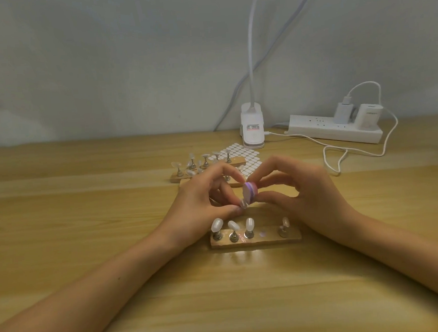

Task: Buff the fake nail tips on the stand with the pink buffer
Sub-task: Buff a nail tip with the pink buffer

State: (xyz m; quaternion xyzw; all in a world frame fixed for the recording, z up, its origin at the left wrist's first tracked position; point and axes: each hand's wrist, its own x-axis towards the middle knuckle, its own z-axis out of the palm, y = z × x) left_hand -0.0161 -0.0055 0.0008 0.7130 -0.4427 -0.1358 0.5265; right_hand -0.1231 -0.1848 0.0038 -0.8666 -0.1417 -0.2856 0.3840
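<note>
- Right hand [300,194]: thumb and forefinger curled, pinching the pink buffer [249,191], a small pink and purple block held on edge.
- Left hand [202,195]: fingers curled, pinching one fake nail tip [243,203] by what looks like its peg. The tip touches the buffer's lower edge.
- Both hands meet just beyond the near stand [255,239], above the table [87,227].
- Near stand: a wooden bar with three tips [217,225] upright at its left, one bare socket [263,233], and one tip [285,222] at the right end.
- Progress, as a judgement: the held tip likely belongs to the bare socket and is the one in work. The four mounted tips show no sure sign of buffing, so most of the bar may remain.
- Far stands [182,177]: more tips on pegs, partly hidden by the left hand.
- Sticker sheet [245,155]: white ovals, farther back.
- Clamp lamp [252,127], power strip [334,130] and white cable [341,154]: far right, by the wall.
</note>
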